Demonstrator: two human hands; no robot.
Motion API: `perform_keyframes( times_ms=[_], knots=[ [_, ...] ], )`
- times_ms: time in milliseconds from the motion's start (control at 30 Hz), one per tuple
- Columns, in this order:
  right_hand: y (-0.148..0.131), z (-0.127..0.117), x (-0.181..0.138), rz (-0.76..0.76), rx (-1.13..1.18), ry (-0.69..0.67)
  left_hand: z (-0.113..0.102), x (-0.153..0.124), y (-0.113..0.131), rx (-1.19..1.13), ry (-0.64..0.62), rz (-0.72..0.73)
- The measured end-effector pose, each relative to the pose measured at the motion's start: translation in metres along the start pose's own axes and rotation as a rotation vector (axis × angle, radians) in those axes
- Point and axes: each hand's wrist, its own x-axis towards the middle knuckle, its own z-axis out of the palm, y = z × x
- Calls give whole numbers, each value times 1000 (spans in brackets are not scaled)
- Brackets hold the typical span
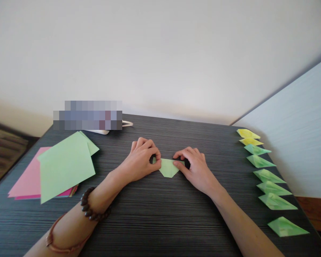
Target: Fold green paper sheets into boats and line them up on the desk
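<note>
A small piece of folded light green paper (169, 168) lies low over the middle of the dark table. Its top edge is straight and its lower corners slant in to a short flat bottom. My left hand (143, 159) pinches its left end between thumb and fingers. At the right end, my right hand (194, 166) has thumb and forefinger closed on the upper edge. The fingers hide both ends of the paper.
Green sheets (66, 167) overlap pink sheets (29, 175) at the left. Several folded green paper pieces (278, 201) and two yellow ones (248, 134) line the right edge of the table (160, 221). A blurred-out object (88, 119) stands against the wall.
</note>
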Motion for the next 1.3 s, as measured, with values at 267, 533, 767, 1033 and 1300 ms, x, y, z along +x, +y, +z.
perform_keyframes(
  times_ms=[267,533,767,1033,1300],
  knots=[
    [2,-1,-1,24,-13,10,-3,0,-3,18,-26,3],
    [2,-1,-1,39,-22,-1,-4,-1,-6,36,-16,14],
    [2,-2,-1,45,-29,-2,-8,0,-7,47,-49,3],
    [4,-5,-1,52,-18,-12,-10,1,-9,43,-72,-8],
    [13,-7,0,-10,-7,-4,-8,1,-9,7,-2,-12]
  ],
)
